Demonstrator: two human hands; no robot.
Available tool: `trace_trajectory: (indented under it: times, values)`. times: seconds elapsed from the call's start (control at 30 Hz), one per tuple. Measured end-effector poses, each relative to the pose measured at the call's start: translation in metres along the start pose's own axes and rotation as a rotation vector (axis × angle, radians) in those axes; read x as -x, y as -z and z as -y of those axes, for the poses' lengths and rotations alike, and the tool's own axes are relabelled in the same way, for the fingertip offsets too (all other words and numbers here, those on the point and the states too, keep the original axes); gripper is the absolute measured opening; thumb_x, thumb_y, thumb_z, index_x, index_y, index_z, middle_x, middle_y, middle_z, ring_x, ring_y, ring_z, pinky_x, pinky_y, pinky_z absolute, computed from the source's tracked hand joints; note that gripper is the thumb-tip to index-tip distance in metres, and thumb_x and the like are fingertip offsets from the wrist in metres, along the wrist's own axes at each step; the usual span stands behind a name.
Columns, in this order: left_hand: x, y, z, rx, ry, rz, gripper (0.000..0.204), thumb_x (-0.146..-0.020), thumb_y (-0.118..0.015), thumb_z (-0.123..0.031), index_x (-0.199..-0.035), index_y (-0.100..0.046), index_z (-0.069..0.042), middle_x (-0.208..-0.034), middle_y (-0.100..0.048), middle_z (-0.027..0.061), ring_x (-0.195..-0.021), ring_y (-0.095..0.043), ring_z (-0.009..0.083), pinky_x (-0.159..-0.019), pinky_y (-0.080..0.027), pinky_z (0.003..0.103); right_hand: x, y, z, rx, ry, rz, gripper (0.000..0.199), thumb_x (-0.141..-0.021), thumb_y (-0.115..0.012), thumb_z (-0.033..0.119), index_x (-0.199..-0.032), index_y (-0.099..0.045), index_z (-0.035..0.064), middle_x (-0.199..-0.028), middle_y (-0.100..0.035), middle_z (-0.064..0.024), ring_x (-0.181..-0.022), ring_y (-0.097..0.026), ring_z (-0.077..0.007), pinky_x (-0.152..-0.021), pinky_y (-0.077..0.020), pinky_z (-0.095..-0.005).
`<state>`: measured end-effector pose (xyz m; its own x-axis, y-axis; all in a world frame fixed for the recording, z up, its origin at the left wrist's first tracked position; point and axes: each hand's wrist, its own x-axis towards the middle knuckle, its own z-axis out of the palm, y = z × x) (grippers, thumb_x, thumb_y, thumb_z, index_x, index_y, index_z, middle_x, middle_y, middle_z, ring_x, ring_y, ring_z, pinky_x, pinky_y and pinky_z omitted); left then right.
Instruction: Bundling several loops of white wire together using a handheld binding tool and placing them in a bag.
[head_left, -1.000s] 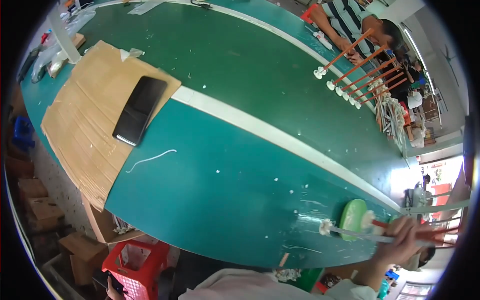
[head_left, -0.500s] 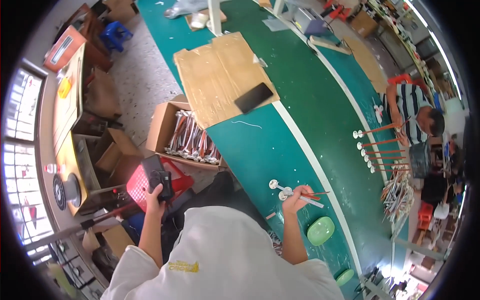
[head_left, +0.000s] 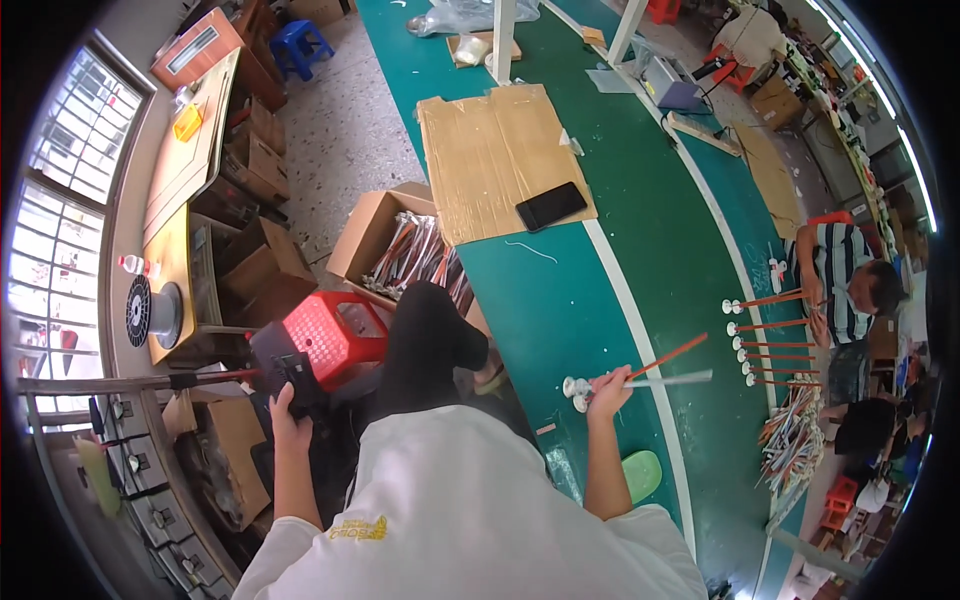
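My right hand (head_left: 608, 393), over the green table, is closed round two thin strips with white round ends. One is a red strip (head_left: 675, 356), the other a pale white strip (head_left: 680, 379), and their white ends (head_left: 577, 390) stick out at the hand's left. Lower left, my left hand (head_left: 288, 418) grips a black boxy device (head_left: 288, 378) beside the red plastic stool (head_left: 325, 340). What the device is I cannot tell. A light green dish (head_left: 642, 474) lies near my right forearm.
The green table (head_left: 520, 300) holds a cardboard sheet (head_left: 480, 150) with a black phone (head_left: 552, 206). An open carton (head_left: 365, 235) of similar strips stands on the floor beside it. Across the table, a person in a striped shirt (head_left: 840, 265) handles red strips near a strip bundle (head_left: 792, 428).
The strips in my right hand have spread and now point up and right. My left hand and the black device are lower, beside the stool. My dark-trousered leg has come into view.
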<state>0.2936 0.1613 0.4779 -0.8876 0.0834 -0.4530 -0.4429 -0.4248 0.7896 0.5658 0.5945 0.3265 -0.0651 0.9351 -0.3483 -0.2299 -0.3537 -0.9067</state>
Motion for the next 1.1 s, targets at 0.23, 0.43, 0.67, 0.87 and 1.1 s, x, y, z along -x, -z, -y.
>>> trace_trajectory:
  times: [0.23,0.43,0.67,0.87,1.1]
  values:
    - [0.035,0.042,-0.031,0.036,-0.151,-0.032,0.042,-0.080,-0.062,-0.010,-0.119,-0.049,-0.003,-0.112,-0.059,0.0091,-0.102,-0.059,0.0254,-0.090,-0.048,0.040,-0.050,-0.050,0.106,0.249,-0.047,0.256,0.028,-0.090,-0.057,0.025,-0.071,-0.040,0.0135,-0.048,-0.027,0.0069,-0.035,-0.024,-0.0035,-0.034,-0.0183,-0.0229]
    - [0.037,0.028,-0.033,0.188,-0.240,-0.086,0.036,-0.084,-0.059,-0.016,-0.117,-0.052,-0.003,-0.110,-0.061,0.0090,-0.101,-0.059,0.0250,-0.089,-0.047,0.039,-0.059,-0.075,0.158,0.240,0.032,0.445,0.026,-0.089,-0.059,0.023,-0.073,-0.043,0.0117,-0.049,-0.026,0.0073,-0.036,-0.023,-0.0032,-0.034,-0.0172,-0.0225]
    - [0.024,-0.012,-0.078,0.189,-0.369,0.043,0.038,-0.087,-0.054,-0.018,-0.120,-0.051,0.000,-0.113,-0.059,0.0115,-0.103,-0.057,0.0253,-0.092,-0.045,0.037,-0.061,-0.002,0.126,0.539,0.196,0.417,0.025,-0.087,-0.061,0.018,-0.070,-0.046,0.0077,-0.052,-0.037,0.0048,-0.041,-0.032,-0.0034,-0.039,-0.0230,-0.0221]
    - [-0.031,-0.102,-0.115,0.189,-0.571,0.113,0.042,-0.087,-0.055,-0.025,-0.122,-0.050,-0.003,-0.114,-0.060,0.0095,-0.100,-0.059,0.0239,-0.086,-0.048,0.037,-0.041,0.015,0.119,0.857,0.342,0.372,0.025,-0.083,-0.064,0.015,-0.069,-0.047,0.0031,-0.060,-0.041,0.0012,-0.057,-0.038,-0.0082,-0.050,-0.0300,-0.0263]
    - [-0.172,-0.153,-0.153,0.224,-0.618,0.219,0.039,-0.087,-0.056,-0.025,-0.120,-0.051,-0.004,-0.110,-0.061,0.0090,-0.094,-0.061,0.0227,-0.078,-0.051,0.036,-0.033,-0.078,0.069,0.648,0.351,0.149,0.022,-0.084,-0.063,0.012,-0.070,-0.048,0.0031,-0.059,-0.040,0.0025,-0.054,-0.034,-0.0062,-0.049,-0.0268,-0.0241]
